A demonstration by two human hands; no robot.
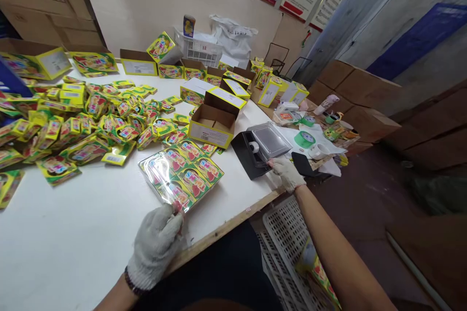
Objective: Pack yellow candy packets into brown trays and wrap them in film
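Observation:
My left hand point(156, 243), in a white knit glove with bare fingertips, pinches the near corner of a clear plastic pack point(182, 172). Rows of small yellow-green printed boxes show through its shiny cover, and it rests on the white table point(91, 233). My right hand point(288, 173), gloved the same way, reaches to the near right edge of a black tape dispenser point(242, 148) with a white tape roll point(254, 146) in it. Its fingers are closed together there; what they grip is too small to make out. A clear plastic tray point(270, 138) lies just behind the dispenser.
A heap of small printed boxes point(98, 116) covers the table's left side. An open carton point(212, 124) stands behind the pack. Green tape rolls point(305, 139) and a black phone point(302, 164) lie at right. White plastic crates point(288, 226) stand below the wooden table edge.

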